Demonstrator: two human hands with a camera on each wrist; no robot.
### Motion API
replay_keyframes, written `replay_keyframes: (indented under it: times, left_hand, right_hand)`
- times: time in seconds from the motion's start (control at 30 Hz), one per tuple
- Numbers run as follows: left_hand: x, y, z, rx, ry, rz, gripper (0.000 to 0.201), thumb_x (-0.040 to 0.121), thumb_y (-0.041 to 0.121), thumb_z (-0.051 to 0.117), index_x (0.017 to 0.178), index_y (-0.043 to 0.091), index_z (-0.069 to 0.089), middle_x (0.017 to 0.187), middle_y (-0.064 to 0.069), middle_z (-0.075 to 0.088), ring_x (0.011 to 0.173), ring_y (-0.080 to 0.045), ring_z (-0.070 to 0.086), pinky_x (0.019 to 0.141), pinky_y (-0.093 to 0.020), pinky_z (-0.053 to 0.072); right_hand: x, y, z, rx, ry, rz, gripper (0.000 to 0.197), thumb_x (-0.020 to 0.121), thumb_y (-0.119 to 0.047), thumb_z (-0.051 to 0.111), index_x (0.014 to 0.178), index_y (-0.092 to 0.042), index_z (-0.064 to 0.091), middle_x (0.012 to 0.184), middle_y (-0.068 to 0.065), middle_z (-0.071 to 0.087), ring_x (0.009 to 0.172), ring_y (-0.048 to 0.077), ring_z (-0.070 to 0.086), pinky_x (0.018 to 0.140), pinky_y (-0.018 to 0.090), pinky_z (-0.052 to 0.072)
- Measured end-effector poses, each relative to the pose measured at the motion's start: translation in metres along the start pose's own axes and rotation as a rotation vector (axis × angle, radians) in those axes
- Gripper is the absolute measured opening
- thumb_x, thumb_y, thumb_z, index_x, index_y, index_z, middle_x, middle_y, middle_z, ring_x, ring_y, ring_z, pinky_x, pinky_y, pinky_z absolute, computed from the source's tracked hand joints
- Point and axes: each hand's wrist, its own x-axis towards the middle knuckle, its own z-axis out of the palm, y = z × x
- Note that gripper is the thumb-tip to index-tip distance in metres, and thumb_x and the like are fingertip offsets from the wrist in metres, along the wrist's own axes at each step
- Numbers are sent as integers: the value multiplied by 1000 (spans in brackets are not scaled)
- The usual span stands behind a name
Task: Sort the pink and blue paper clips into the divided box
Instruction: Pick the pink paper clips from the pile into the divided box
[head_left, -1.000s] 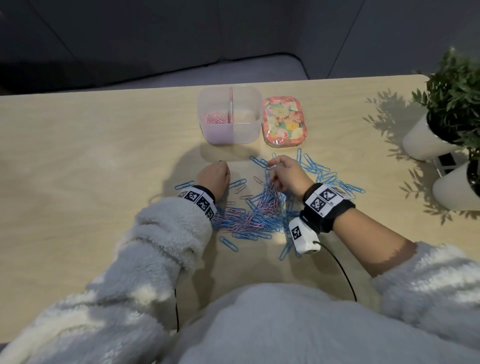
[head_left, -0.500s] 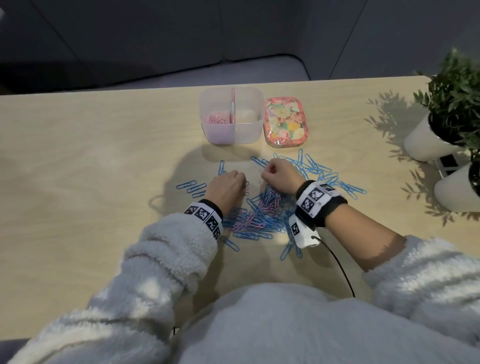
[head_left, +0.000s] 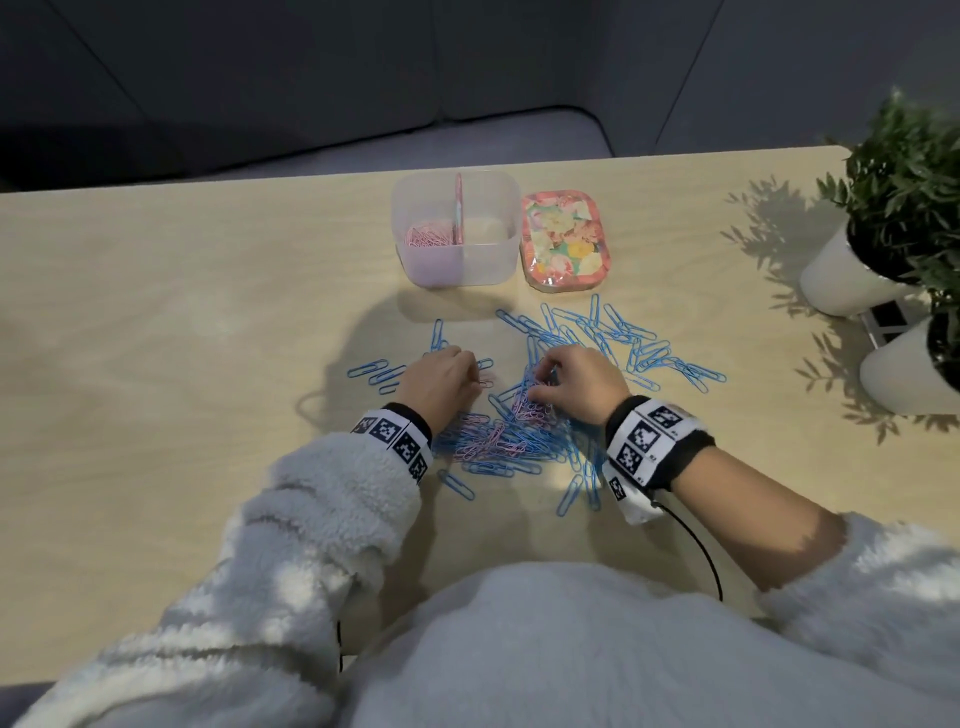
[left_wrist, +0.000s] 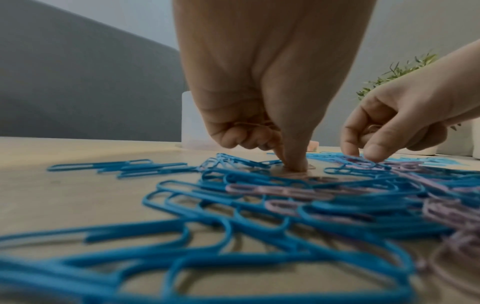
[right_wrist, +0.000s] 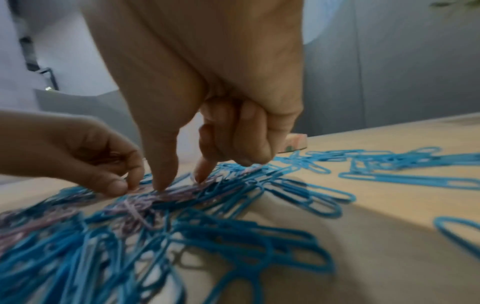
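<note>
Your table (head_left: 156, 322) holds one divided box (head_left: 483, 254) at 12 o'clock, pink clips (head_left: 428, 236) in its left half. Blue clips (head_left: 613, 332) sprawl, too many to count. Left hand (head_left: 441, 382) pinches pink clips; right hand (head_left: 582, 382) pinches into the pile.

A pale wood-look table (head_left: 156, 322) with a smooth, matt top and faint grain is seen. The paper clips (head_left: 498, 436) heaped at the table's middle are coated in smooth colour, blue and pink, with a slight sheen noted in the left wrist view (left_wrist: 233, 205). The divided box (head_left: 483, 260), beyond the heap, is of frosted, translucent plastic. Just beside the box, a lid (head_left: 563, 239) with a glossy printed flower pattern is recorded. The sleeves (head_left: 332, 509) are of rough, fluffy fleece cloth. The pots (head_left: 836, 286) at the table's right edge are smooth, white and matt.
</note>
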Motion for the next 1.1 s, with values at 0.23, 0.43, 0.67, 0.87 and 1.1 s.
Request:
replay_keyframes:
  times: [0.23, 0.43, 0.67, 0.87, 1.1]
  left_hand:
    - [2, 1, -1, 5, -96, -2, 21, 94, 23, 48, 104, 5, 54, 111, -13, 57, 103, -31, 54, 89, -39, 44]
    - [2, 2, 0, 108, -112, 46, 25, 94, 22, 46, 108, 1, 52, 112, -16, 57, 102, -32, 55, 88, -39, 45]
    - [2, 4, 1, 352, -86, 135, 26, 99, 15, 33, 112, 1, 50, 112, -16, 57, 102, -33, 57, 86, -39, 44]
    - [-2, 1, 0, 192, -57, 113, 26, 95, 26, 45, 107, 4, 53, 108, -13, 59, 98, -31, 57, 85, -38, 44]
    - [-4, -1, 0, 38, -42, 35, 21, 93, 23, 50, 107, 8, 53, 111, -11, 59, 100, -30, 57, 85, -39, 46]
  right_hand:
    - [3, -14, 5, 149, -98, 26, 14, 81, -16, 64, 68, -14, 61, 59, -8, 53, 63, 15, 53, 63, 27, 40]
    - [1, 4, -17, 812, -153, 117, 20, 90, 0, 50, 72, -11, 52, 58, 8, 47, 33, 7, 36, 35, 16, 27]
    - [-14, 19, -14, 219, -166, -155, 15, 81, -11, 60, 92, -21, 65, 60, 5, 50, 50, 10, 41, 53, 25, 33]
    - [-19, 9, -4, -160, -65, -292, 13, 83, -25, 62, 95, -24, 69, 87, -3, 68, 85, 16, 60, 70, 23, 34]
    - [6, -12, -32, 377, -106, -199, 5, 85, -11, 64, 85, -9, 69, 53, -1, 37, 40, 3, 31, 45, 19, 25]
